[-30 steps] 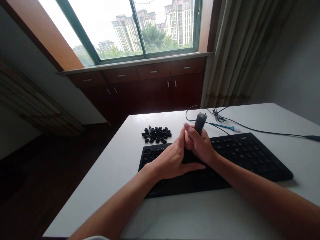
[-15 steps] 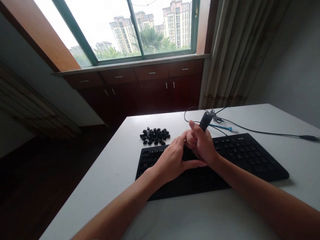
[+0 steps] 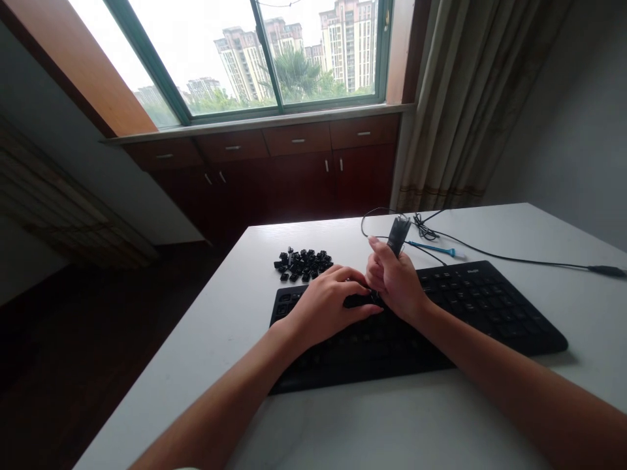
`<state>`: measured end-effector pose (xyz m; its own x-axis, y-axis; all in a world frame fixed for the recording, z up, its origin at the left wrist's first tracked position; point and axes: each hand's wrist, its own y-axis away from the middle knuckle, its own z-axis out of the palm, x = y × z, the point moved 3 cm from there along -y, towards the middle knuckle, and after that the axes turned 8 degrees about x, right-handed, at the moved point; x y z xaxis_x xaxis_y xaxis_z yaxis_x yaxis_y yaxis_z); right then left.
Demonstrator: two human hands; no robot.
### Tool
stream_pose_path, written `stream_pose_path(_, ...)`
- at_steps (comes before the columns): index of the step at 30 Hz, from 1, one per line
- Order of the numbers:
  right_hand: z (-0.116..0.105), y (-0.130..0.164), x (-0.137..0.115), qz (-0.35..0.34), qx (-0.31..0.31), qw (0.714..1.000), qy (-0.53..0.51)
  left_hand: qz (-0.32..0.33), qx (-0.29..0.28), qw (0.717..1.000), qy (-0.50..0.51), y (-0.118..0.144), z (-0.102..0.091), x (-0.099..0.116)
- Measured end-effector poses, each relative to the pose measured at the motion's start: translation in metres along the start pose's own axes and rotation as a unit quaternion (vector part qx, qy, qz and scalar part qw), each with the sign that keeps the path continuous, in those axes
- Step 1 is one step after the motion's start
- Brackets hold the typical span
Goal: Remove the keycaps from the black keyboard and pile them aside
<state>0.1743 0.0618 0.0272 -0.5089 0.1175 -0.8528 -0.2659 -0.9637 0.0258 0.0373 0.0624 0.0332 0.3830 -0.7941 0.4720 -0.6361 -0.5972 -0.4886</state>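
Note:
A black keyboard (image 3: pixel 490 307) lies at a slant on the white table, with bare key positions showing at its upper left. My right hand (image 3: pixel 399 281) is closed in a fist, thumb up, around what looks like a black-handled keycap puller (image 3: pixel 399 234). The tool stands nearly upright; thin wire glints below the fist, over the keys. My left hand (image 3: pixel 326 300) rests on the keyboard's left half, fingers curved and thumb apart from them, close to the wire. Whether its fingertips touch anything small is hard to see. Loose black keycaps (image 3: pixel 304 262) are heaped behind the keyboard.
A blue slim tool (image 3: pixel 434 248) with a pale tip lies behind the keyboard. Black cable (image 3: pixel 509 256) runs across the table to a dark connector (image 3: pixel 606 270) at right. The table's back edge faces a cabinet (image 3: pixel 294 179) under the window.
My left hand has drawn slightly left and down, its thumb pulling back from my right wrist. The handle in my right fist has tilted a little to the left.

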Motion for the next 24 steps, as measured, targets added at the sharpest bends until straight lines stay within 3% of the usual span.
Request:
stream_pose_path(8, -0.002, 0.004, 0.002, -0.037, -0.033, 0.995, 0.083, -0.109, -0.002, 0.99, 0.084, -0.001, 0.0, -0.009)
stream_pose_path(19, 0.011, 0.004, 0.002, -0.026, -0.149, 0.98, 0.127, -0.11, 0.02, 0.993, 0.038, -0.003, -0.014, -0.015)
stream_pose_path(24, 0.021, 0.002, 0.006, 0.039, -0.206, 0.964, 0.162, -0.137, 0.041, 0.988, 0.053, -0.001, -0.007, -0.017)
